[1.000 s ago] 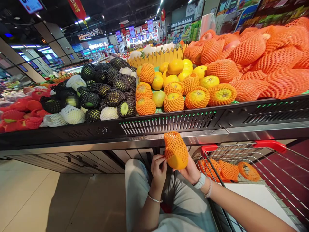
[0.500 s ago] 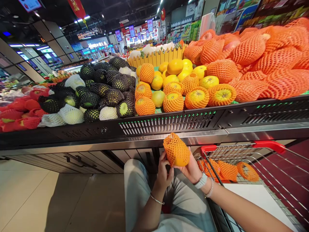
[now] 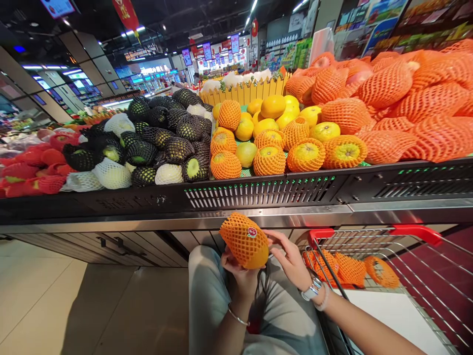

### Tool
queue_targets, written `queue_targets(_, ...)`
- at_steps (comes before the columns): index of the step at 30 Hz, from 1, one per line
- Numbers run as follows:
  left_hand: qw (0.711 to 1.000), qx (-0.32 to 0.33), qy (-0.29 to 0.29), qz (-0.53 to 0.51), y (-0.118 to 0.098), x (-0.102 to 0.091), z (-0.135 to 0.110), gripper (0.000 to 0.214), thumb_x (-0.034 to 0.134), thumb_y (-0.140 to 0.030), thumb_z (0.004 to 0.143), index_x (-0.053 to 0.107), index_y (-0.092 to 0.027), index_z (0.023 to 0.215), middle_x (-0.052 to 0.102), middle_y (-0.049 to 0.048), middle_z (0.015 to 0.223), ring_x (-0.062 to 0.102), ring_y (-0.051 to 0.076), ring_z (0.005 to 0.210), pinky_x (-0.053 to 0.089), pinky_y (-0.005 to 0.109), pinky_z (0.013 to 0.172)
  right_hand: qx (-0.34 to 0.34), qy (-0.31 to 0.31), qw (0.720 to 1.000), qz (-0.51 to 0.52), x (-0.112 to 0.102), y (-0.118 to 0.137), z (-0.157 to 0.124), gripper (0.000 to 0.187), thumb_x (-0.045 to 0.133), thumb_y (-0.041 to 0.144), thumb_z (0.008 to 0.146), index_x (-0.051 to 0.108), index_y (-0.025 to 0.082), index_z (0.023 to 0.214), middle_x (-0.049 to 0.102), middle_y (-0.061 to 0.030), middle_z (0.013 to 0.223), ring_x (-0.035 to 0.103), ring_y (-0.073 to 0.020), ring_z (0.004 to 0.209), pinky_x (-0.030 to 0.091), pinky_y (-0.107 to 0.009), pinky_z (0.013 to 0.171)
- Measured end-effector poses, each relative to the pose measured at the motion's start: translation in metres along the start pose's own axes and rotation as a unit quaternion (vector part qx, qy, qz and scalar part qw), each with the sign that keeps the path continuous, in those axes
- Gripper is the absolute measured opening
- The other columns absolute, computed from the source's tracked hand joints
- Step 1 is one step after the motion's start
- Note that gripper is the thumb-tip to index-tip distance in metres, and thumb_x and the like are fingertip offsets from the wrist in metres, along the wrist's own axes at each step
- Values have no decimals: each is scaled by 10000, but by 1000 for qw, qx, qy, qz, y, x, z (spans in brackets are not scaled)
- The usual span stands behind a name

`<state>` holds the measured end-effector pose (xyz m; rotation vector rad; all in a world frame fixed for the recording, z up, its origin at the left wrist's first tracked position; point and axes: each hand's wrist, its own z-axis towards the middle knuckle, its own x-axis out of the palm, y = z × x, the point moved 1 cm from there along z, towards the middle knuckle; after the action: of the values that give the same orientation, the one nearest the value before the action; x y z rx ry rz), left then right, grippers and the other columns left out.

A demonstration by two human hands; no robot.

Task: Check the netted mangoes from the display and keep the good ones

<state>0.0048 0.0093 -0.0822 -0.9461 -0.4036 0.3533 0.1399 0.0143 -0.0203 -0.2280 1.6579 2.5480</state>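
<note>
My left hand point(image 3: 239, 278) is curled around the underside of a netted orange-yellow citrus fruit point(image 3: 244, 241), gripping it from below. The fruit sits tilted in an orange foam net point(image 3: 232, 231), with a small round sticker point(image 3: 252, 232) near its top. I have it above the lap of my grey-green trousers point(image 3: 207, 296), just below the steel edge of the produce desk point(image 3: 258, 218). My right hand point(image 3: 290, 259) is open with the fingers spread, and its fingertips point(image 3: 271, 235) are just beside the net, though I cannot tell whether they touch it. A watch point(image 3: 311, 289) sits on that wrist.

To the right stands a wire shopping cart point(image 3: 369, 241) with a red handle point(image 3: 416, 231), holding orange netted pieces point(image 3: 351, 270). The desk carries dark-netted green fruit point(image 3: 166, 150), yellow citrus point(image 3: 271, 107) and a heap of orange-netted fruit point(image 3: 388, 86).
</note>
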Motion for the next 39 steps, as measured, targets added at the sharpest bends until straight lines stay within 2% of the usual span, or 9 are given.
queue_targets(3,999,29,20,-41,-3,-4,8,859,813,-474,611,284,-283,1261,470,137,1209,591,219,1027,551,318,751,-122,-64,989,-61,-9,2,2,339,548,268,888,583,280,1225,634,-67,1189,617,-180,1072,541,-312,903)
queue_targets(6,995,73,50,-52,-2,-6,7,863,820,-418,623,312,-287,1308,490,138,1228,604,228,1046,555,325,785,-214,-53,964,-148,-13,1,0,484,492,141,889,497,284,1352,591,-75,1284,576,-188,1178,527,-350,982)
queue_targets(9,996,55,59,-41,0,-7,2,849,810,-366,647,327,-286,1341,488,151,1251,599,248,1085,558,341,825,-284,-30,932,-223,-16,1,-1,606,480,63,866,390,246,1436,545,-103,1344,554,-199,1224,531,-341,1007)
queue_targets(12,996,31,76,-42,-1,-5,-2,867,817,-395,621,352,-292,1345,453,154,1291,552,289,1173,540,384,897,-317,-45,916,-240,-19,3,1,618,527,45,841,420,237,1419,598,-110,1272,582,-217,1191,549,-347,996)
queue_targets(16,996,31,79,-38,-6,3,-6,920,815,-351,608,292,-302,1364,406,153,1323,547,282,1171,541,394,886,-324,-64,920,-213,-21,12,6,570,560,30,819,518,248,1344,687,-85,1043,669,-185,1007,577,-365,956)
queue_targets(23,1000,-10,14,-2,-16,17,-26,960,727,-252,638,151,-314,1403,338,181,1347,514,288,1183,525,421,898,-314,-90,925,-193,-20,26,3,375,559,53,804,657,245,1111,662,-59,846,678,-172,871,620,-338,831)
queue_targets(31,989,-118,-11,-83,-21,0,-18,754,715,-326,696,307,-341,1331,438,116,1311,592,242,1070,553,347,868,-406,23,896,-178,-13,28,-5,303,528,103,826,615,182,1105,654,-64,819,658,-183,875,606,-379,844)
queue_targets(36,997,-36,41,-48,-27,-9,1,735,724,-485,688,356,-319,1302,489,112,1255,601,253,1051,564,375,845,-349,-9,924,-158,-6,25,-5,359,533,93,796,552,229,1127,632,-69,902,643,-188,953,581,-380,874)
queue_targets(39,999,33,25,-20,-31,-11,9,736,713,-552,680,356,-320,1281,482,107,1231,587,259,1060,556,391,847,-291,-17,947,-139,1,17,-7,435,538,114,798,472,227,1213,611,-115,1059,613,-203,1066,574,-354,872)
